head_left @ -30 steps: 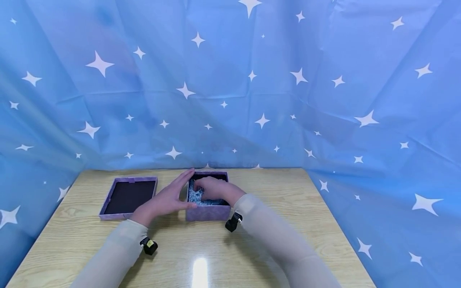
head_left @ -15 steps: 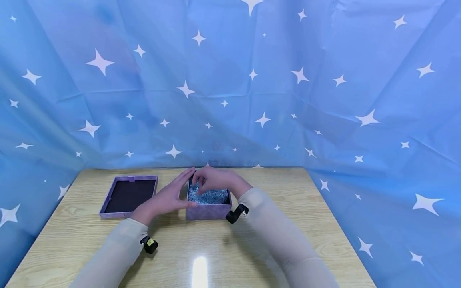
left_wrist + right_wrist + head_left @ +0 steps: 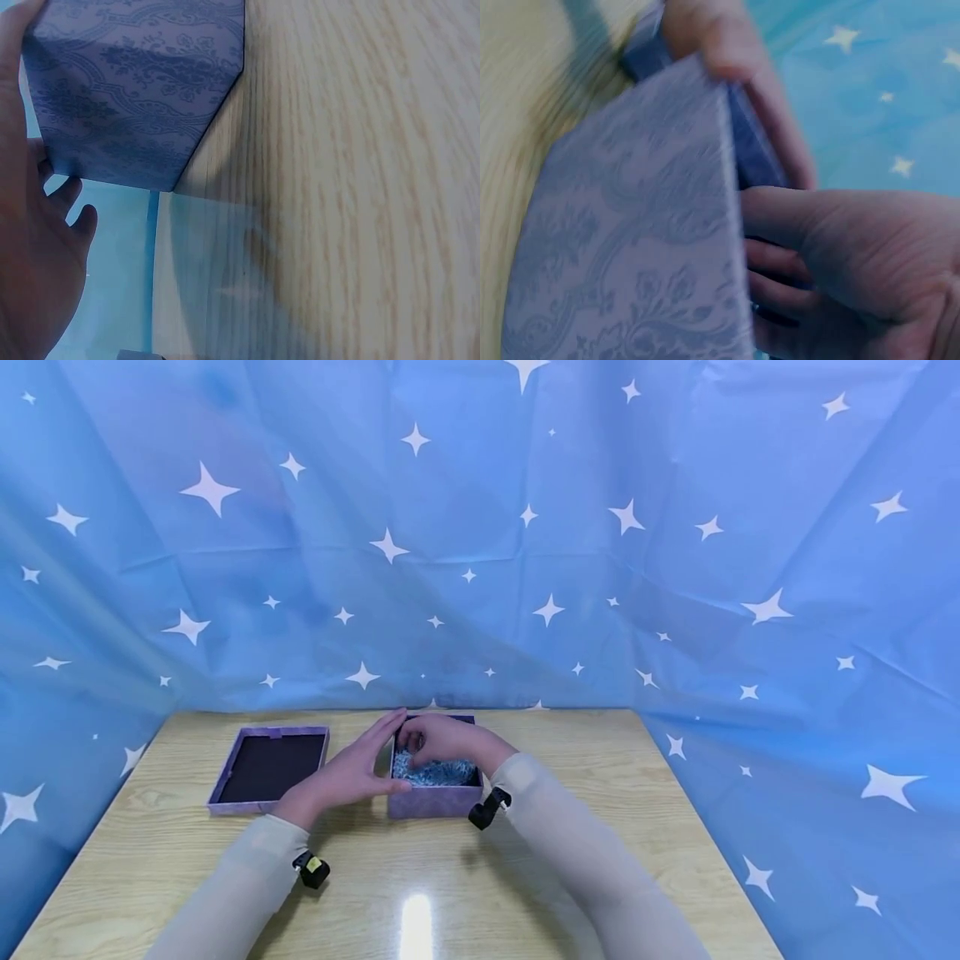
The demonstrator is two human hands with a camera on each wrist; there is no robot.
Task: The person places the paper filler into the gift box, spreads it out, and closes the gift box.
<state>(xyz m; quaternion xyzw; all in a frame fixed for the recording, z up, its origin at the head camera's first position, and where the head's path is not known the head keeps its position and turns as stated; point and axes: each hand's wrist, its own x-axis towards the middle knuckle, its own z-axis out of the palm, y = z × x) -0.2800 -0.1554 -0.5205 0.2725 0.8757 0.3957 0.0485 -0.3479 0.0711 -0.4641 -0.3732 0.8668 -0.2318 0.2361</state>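
The left hand, spread wide, touches the left side of the purple box on the wooden table. The right hand curls over blue shreds inside; whether it pinches any, I cannot tell.

Right fingers in purple box, lid nearby

1. A curtained-off recording space; what building lies around it cannot be told.
2. Creased blue star-printed cloth hangs behind and along both sides of a wood-grain worktop.
3. Small black wrist cameras are worn at both pale sleeves.
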